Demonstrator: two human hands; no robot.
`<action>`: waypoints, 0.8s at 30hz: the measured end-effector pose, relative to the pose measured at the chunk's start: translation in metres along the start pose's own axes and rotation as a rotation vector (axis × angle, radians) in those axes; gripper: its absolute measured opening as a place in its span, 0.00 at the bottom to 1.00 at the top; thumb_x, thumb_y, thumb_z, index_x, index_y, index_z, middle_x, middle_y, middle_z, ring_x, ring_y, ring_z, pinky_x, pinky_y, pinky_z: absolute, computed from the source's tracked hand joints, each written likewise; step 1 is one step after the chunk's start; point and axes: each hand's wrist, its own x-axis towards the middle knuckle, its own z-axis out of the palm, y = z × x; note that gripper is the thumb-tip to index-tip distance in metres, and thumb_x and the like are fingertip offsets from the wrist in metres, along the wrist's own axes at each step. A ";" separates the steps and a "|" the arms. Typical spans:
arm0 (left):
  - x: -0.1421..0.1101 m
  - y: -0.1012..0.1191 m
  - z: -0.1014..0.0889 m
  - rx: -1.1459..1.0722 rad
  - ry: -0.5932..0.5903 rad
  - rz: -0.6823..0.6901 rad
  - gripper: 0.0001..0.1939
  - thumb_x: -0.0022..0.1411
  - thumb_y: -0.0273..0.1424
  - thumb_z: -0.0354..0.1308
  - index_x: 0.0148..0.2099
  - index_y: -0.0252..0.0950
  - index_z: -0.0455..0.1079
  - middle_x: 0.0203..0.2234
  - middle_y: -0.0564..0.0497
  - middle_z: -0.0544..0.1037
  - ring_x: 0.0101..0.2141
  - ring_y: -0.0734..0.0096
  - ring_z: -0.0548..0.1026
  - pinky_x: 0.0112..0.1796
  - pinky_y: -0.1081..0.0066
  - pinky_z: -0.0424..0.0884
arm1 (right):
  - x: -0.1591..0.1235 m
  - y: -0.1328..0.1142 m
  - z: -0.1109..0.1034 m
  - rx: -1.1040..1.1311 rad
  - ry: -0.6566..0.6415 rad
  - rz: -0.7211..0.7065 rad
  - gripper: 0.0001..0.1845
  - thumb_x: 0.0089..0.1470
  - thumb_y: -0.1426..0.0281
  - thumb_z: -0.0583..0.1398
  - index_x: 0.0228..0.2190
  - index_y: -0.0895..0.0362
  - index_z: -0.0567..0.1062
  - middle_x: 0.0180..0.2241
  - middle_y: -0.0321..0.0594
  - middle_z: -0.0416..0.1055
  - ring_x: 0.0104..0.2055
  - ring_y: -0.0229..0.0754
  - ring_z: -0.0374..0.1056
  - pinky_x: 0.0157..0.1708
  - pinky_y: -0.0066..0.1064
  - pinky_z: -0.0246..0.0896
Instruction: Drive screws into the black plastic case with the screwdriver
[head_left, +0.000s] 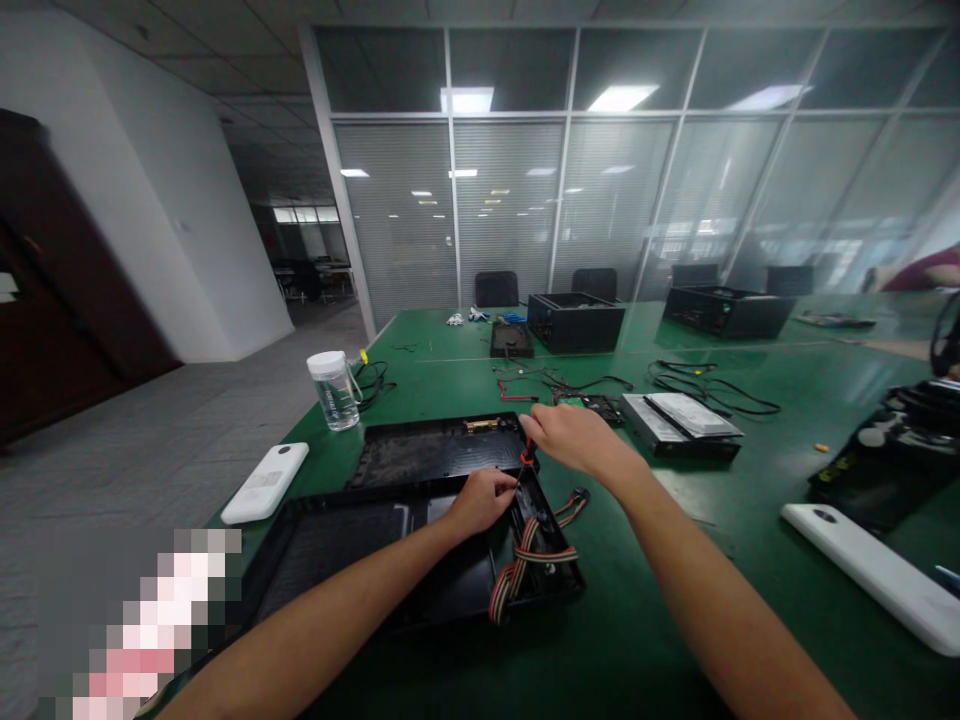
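Note:
A red and black screwdriver (528,455) stands nearly upright in my right hand (574,437), which is wrapped round the top of its handle. Its shaft points down into the far right corner of a black computer case panel (330,545) lying flat before me. Beside the shaft, my left hand (480,502) is closed in a pinch; what its fingertips hold is hidden. A bundle of striped ribbon cables (527,552) hangs over the panel's right end. Just behind lies a second black panel (427,450) with a brass-coloured strip at its far edge.
A water bottle (335,390) and a white power bank (266,484) stand to the left. To the right are a drive unit (679,428), loose black cables (712,388) and another white power bank (870,575). Farther back sit two black cases (576,325). A person's sleeve (926,270) shows far right.

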 end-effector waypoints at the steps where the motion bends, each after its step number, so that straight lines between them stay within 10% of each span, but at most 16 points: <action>1: 0.000 0.000 0.000 -0.003 0.000 0.003 0.10 0.55 0.24 0.52 0.36 0.34 0.75 0.29 0.50 0.76 0.31 0.71 0.71 0.34 0.75 0.64 | 0.000 0.001 0.000 0.008 -0.001 -0.002 0.23 0.60 0.60 0.40 0.39 0.59 0.68 0.37 0.51 0.73 0.39 0.49 0.68 0.36 0.33 0.53; 24: -0.001 -0.001 0.001 0.036 -0.005 0.009 0.10 0.51 0.22 0.53 0.35 0.33 0.74 0.24 0.52 0.72 0.27 0.73 0.68 0.31 0.75 0.62 | 0.002 0.003 0.001 0.044 0.041 -0.088 0.22 0.59 0.57 0.44 0.32 0.57 0.71 0.32 0.45 0.72 0.34 0.44 0.68 0.31 0.29 0.51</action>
